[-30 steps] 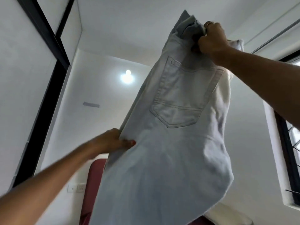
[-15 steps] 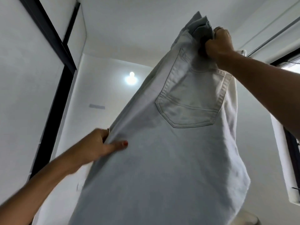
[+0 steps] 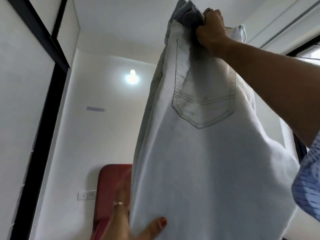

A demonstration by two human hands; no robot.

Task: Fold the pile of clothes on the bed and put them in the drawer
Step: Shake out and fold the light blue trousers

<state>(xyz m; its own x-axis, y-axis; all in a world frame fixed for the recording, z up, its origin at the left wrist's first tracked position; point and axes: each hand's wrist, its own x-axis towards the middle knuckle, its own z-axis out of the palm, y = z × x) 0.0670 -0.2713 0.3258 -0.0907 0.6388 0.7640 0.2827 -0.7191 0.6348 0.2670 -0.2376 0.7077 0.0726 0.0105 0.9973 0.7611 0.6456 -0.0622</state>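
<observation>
Jeans (image 3: pixel 199 161) hang bunched in right hand (image 3: pixel 210 30) grip; blurred left hand (image 3: pixel 124 220) apparently pinches their edge.

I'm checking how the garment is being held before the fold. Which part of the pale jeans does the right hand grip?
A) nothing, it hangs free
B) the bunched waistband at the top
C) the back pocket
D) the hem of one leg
B: the right hand is curled round the bunched waistband of the pale jeans, above the back pocket.
</observation>
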